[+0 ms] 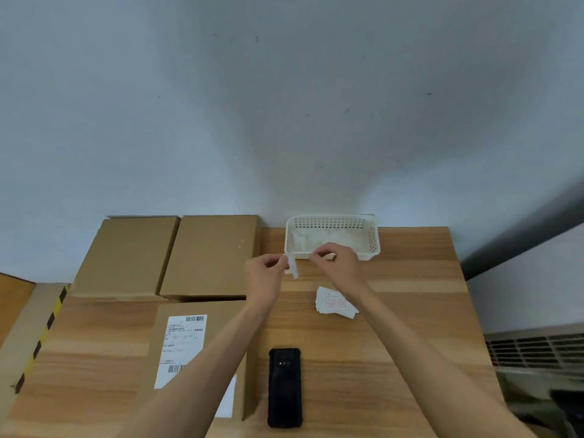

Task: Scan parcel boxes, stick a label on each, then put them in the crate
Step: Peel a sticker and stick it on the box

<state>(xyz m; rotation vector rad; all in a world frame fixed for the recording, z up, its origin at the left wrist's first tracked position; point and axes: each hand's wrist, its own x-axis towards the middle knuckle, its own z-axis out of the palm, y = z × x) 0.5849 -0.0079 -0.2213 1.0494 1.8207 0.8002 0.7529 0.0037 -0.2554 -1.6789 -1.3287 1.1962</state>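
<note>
My left hand (264,276) pinches a small white label strip (293,266) that hangs from its fingertips. My right hand (336,259) is raised beside it, fingers curled and pinching something small and white near the strip; what it holds is hard to tell. A stack of white labels with red print (331,303) lies on the table under my right wrist. A parcel box (177,352) with a white shipping label lies near me at the left, partly hidden by my left forearm. A black handheld scanner (284,387) lies beside it.
Two plain cardboard boxes (129,254) (211,251) stand at the back left against the wall. A white perforated basket (369,238) sits at the back of the wooden table (410,279). A vented grey unit (537,349) stands to the right of the table.
</note>
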